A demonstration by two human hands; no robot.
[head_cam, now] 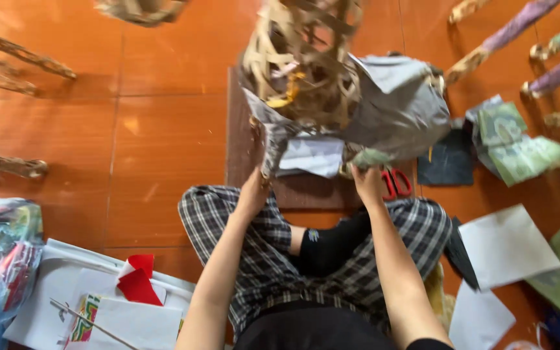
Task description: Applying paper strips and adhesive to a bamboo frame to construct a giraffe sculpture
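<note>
Frame point(306, 65) just above left hand point(254, 188)

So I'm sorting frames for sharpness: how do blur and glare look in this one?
Head view: the woven frame and grey paper are smeared by motion blur, as are the left hand and right hand; the checked trousers look sharper; soft glare streaks the orange floor tiles; the edges are blurred too.
</note>
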